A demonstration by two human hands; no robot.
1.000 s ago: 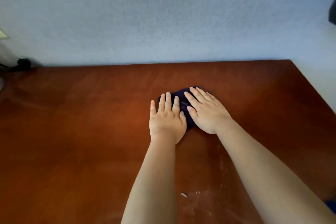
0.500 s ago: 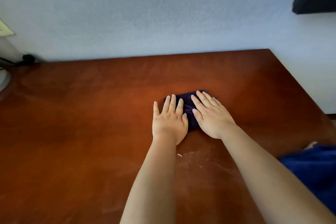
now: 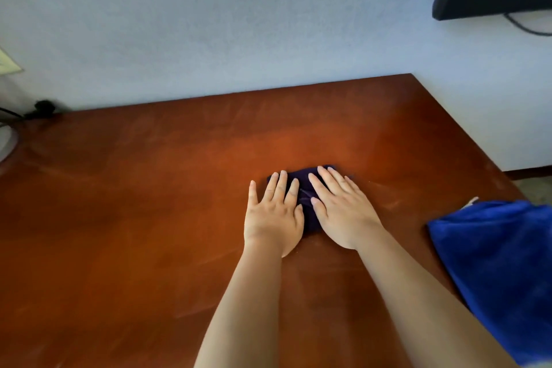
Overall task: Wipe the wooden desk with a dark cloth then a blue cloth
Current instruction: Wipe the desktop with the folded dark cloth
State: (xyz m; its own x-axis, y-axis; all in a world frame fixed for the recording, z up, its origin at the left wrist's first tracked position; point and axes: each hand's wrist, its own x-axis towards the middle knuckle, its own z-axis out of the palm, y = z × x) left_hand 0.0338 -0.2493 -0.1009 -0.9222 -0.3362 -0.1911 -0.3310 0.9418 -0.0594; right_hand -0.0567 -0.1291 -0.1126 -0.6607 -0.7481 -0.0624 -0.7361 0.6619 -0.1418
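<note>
A pale blue wall backs the wooden desk (image 3: 149,218), whose top fills the view. At its centre both palms press flat on the dark cloth (image 3: 307,188): left hand (image 3: 273,218) and right hand (image 3: 343,212), fingers spread, gripping nothing. The first wiping step appears to be in hand. The blue cloth (image 3: 495,263) lies at four o'clock by the desk's right edge. Next comes a firm push across the unwiped wood.

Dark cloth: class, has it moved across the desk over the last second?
Yes. The dark cloth, under the left hand and right hand, has slid toward the person, away from the desk far edge.
</note>
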